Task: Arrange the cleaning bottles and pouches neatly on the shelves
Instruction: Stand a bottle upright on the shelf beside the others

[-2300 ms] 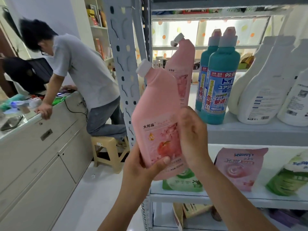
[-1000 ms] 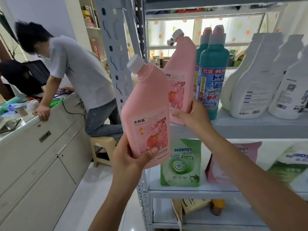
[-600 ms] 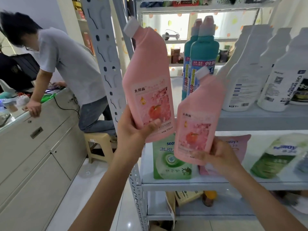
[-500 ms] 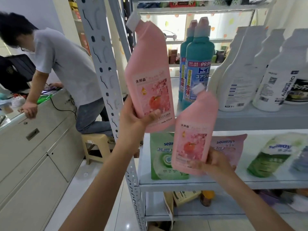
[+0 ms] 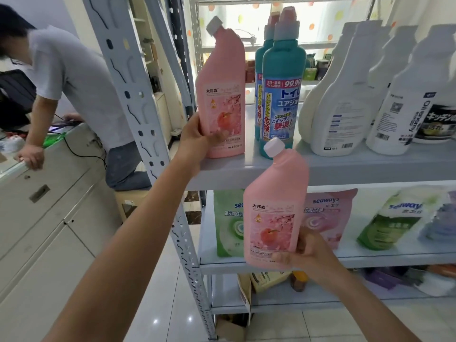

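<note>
The left hand (image 5: 197, 141), still gripping a pink plastic angled-neck bottle (image 5: 223, 95), has stood it on the grey upper shelf (image 5: 370, 164) beside teal bottles (image 5: 281, 95), while the right hand (image 5: 308, 253) holds its twin (image 5: 274, 213) lower, not yet placed.

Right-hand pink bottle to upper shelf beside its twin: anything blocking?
Teal bottles stand close beside the shelved pink bottle in the left hand, leaving a narrow gap. The right hand holds the second pink bottle out front, mostly below the upper shelf.

I record one white-capped pink plastic angled-neck bottle (image 5: 222, 95) upright at the left end of the grey upper shelf (image 5: 357, 166); a second pink bottle (image 5: 274, 218), tilted, in mid-air below it, label facing me.
</note>
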The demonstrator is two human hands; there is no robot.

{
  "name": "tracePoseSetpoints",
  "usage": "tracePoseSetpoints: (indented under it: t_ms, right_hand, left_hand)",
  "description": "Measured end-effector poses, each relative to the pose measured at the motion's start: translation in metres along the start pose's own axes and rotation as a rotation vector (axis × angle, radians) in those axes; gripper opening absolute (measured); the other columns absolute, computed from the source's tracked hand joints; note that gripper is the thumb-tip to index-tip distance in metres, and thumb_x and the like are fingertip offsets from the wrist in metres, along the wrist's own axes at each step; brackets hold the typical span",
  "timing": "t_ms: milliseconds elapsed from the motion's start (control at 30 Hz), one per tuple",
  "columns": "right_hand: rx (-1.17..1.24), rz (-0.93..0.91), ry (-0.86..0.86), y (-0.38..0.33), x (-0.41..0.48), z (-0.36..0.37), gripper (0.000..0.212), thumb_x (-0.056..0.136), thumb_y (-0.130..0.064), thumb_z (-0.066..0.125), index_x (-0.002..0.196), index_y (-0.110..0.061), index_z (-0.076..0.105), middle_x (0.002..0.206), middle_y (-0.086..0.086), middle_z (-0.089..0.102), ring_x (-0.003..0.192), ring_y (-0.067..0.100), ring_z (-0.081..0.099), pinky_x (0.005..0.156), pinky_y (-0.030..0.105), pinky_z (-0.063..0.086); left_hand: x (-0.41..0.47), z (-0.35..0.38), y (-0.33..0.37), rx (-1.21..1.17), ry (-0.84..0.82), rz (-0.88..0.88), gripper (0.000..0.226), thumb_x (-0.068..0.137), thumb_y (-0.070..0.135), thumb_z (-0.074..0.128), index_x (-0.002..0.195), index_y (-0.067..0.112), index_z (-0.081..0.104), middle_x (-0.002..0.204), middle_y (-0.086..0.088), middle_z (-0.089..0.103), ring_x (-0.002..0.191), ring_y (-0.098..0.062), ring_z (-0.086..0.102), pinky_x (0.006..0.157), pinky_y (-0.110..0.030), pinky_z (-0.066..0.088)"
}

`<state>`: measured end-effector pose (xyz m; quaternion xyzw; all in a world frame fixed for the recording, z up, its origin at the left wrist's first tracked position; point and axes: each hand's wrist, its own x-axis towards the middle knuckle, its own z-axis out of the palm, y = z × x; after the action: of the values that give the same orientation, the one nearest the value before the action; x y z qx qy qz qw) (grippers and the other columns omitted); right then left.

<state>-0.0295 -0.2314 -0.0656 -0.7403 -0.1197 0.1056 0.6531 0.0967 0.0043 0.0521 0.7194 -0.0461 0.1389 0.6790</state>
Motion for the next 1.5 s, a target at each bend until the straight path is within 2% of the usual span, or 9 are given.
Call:
tracePoseSetpoints:
  t_ms: [167,300,433,633,900,1133,1267,1433,1500]
  right_hand:
    - [0.017,0.017,-0.027,0.007,-0.002,0.001,0.054,0.058,-0.011,0.086,0.107,-0.014,0.062,0.101,-0.007,0.073,0.096,0.011,0.069,0.077,0.023,0.055]
    - [0.009,0.013,-0.059,0.007,-0.009,-0.001,0.051,0.06,-0.009,0.086,0.105,-0.015,0.063,0.099,-0.009,0.074,0.093,0.01,0.069,0.074,0.021,0.054]
    - [0.05,0.038,-0.155,0.003,-0.02,-0.005,0.044,0.068,0.005,0.078,0.103,-0.015,0.062,0.091,-0.009,0.075,0.077,0.004,0.07,0.058,0.017,0.054]
    - [0.093,0.099,-0.249,0.008,-0.033,-0.01,0.064,0.051,-0.025,0.083,0.111,-0.014,0.062,0.106,0.0,0.073,0.1,0.017,0.068,0.079,0.026,0.054]
    - [0.157,0.066,-0.39,-0.008,-0.038,-0.014,0.055,0.051,-0.031,0.088,0.101,-0.019,0.07,0.098,0.003,0.074,0.087,0.015,0.071,0.068,0.024,0.056]
    - [0.242,0.05,0.012,-0.018,-0.038,-0.001,0.041,0.047,-0.028,0.089,0.08,-0.013,0.072,0.083,0.012,0.074,0.076,0.03,0.071,0.068,0.041,0.059]
    - [0.158,0.001,0.079,-0.021,-0.05,0.001,0.033,0.057,-0.016,0.087,0.084,-0.012,0.067,0.075,0.0,0.075,0.069,0.02,0.071,0.056,0.027,0.056]
    - [0.148,0.006,0.097,-0.021,-0.055,-0.009,0.039,0.047,-0.027,0.082,0.081,-0.014,0.067,0.074,-0.001,0.074,0.068,0.019,0.071,0.058,0.03,0.058]
    - [0.113,-0.003,0.085,-0.022,-0.057,-0.013,0.03,0.054,-0.02,0.084,0.079,-0.018,0.066,0.072,-0.006,0.074,0.066,0.016,0.07,0.057,0.027,0.057]
  left_hand:
    - [-0.003,0.004,-0.002,0.14,0.064,0.076,0.061,0.082,0.009,0.073,0.133,0.018,0.041,0.116,0.009,0.058,0.095,0.0,0.057,0.065,-0.015,0.053]
    - [-0.021,0.011,-0.004,0.517,0.228,0.327,0.076,0.088,0.022,0.068,0.149,0.017,0.022,0.143,-0.01,0.034,0.13,-0.017,0.038,0.102,-0.03,0.038]
    - [-0.09,0.043,-0.001,0.441,0.356,0.661,0.03,0.102,0.018,0.042,0.124,0.003,0.055,0.119,-0.012,0.057,0.115,-0.017,0.053,0.096,-0.016,0.039]
    - [-0.142,0.063,0.014,-0.182,-0.228,0.139,0.029,0.098,0.027,0.045,0.121,0.016,0.06,0.111,-0.003,0.071,0.102,-0.015,0.065,0.084,-0.026,0.053]
    - [-0.157,0.076,0.023,-0.088,-0.091,0.08,0.02,0.1,0.015,0.047,0.11,0.005,0.062,0.102,-0.004,0.074,0.088,-0.014,0.068,0.075,-0.026,0.056]
    - [-0.178,0.097,0.022,-0.169,-0.001,-0.042,0.014,0.096,0.021,0.055,0.097,0.01,0.064,0.094,-0.004,0.076,0.081,-0.016,0.068,0.072,-0.032,0.057]
    - [-0.182,0.1,0.021,-0.059,0.166,-0.087,0.029,0.085,0.036,0.069,0.072,0.015,0.053,0.063,-0.002,0.055,0.058,-0.01,0.049,0.053,-0.019,0.041]
    - [-0.188,0.09,0.015,-0.153,-0.079,0.067,0.033,0.092,0.022,0.06,0.125,0.021,0.057,0.119,0.002,0.068,0.109,-0.019,0.063,0.091,-0.034,0.054]
    - [-0.191,0.085,0.019,-0.156,-0.085,0.135,0.028,0.092,0.006,0.058,0.119,0.012,0.063,0.111,-0.001,0.071,0.103,-0.02,0.065,0.081,-0.026,0.055]
